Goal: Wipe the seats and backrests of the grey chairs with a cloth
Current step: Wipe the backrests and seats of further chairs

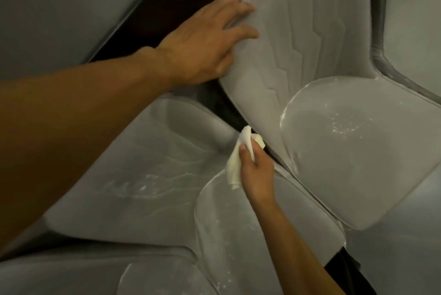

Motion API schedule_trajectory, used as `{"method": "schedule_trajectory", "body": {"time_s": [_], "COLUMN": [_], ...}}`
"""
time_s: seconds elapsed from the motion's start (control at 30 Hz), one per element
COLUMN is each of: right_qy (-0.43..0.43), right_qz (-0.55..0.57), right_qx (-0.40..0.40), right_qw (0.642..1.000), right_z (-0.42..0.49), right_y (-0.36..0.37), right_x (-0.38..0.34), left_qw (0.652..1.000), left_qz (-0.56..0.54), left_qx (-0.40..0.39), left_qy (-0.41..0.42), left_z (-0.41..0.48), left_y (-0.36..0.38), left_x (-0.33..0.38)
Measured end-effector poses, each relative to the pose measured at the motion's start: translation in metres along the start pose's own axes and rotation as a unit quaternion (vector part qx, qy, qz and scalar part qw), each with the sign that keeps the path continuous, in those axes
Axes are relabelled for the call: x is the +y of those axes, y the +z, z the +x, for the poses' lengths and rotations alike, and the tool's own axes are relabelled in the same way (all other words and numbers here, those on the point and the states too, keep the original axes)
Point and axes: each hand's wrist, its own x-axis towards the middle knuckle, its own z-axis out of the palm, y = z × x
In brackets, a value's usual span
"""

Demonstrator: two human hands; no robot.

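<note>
L hand (210, 32): flat, fingers wide, pressed on backrest (298, 44) edge, prob. to steady it. R hand (256, 170): pinched bunched cloth (238, 158) at same backrest's lower edge, over near seat (250, 223). White specks (343, 127) on seats; wiping judged unfinished.

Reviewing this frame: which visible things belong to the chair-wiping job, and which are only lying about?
In the job: crumpled white cloth held by the right hand; left hand resting on the stitched grey fabric chair backrest; speckled grey chair seat.
Just there: smooth grey slab at upper left; black fabric at lower right.
</note>
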Motion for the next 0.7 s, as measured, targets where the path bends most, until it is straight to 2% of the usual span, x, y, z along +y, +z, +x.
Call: {"method": "schedule_trajectory", "body": {"time_s": [0.13, 0.27, 0.43, 0.57, 0.7], "right_qy": [-0.009, -0.029, -0.111, -0.175, -0.250], "right_qz": [0.026, -0.008, -0.053, -0.086, -0.124], "right_qx": [-0.004, -0.019, -0.063, -0.046, -0.021], "right_qw": [1.000, 0.999, 0.990, 0.980, 0.960], "right_z": [-0.041, -0.067, -0.084, -0.088, -0.103], "right_y": [0.012, 0.028, 0.059, 0.097, 0.142], "right_x": [0.014, 0.022, -0.002, -0.034, -0.047], "left_qw": [0.991, 0.958, 0.919, 0.889, 0.873], "left_qz": [-0.122, -0.186, -0.170, -0.129, -0.098], "left_qx": [0.041, 0.083, 0.146, 0.171, 0.181], "left_qy": [-0.047, -0.201, -0.324, -0.405, -0.442], "left_z": [-0.098, -0.227, -0.342, -0.388, -0.395], "left_y": [-0.016, -0.005, 0.025, 0.052, 0.082], "left_x": [0.001, 0.018, 0.058, 0.082, 0.094]}}
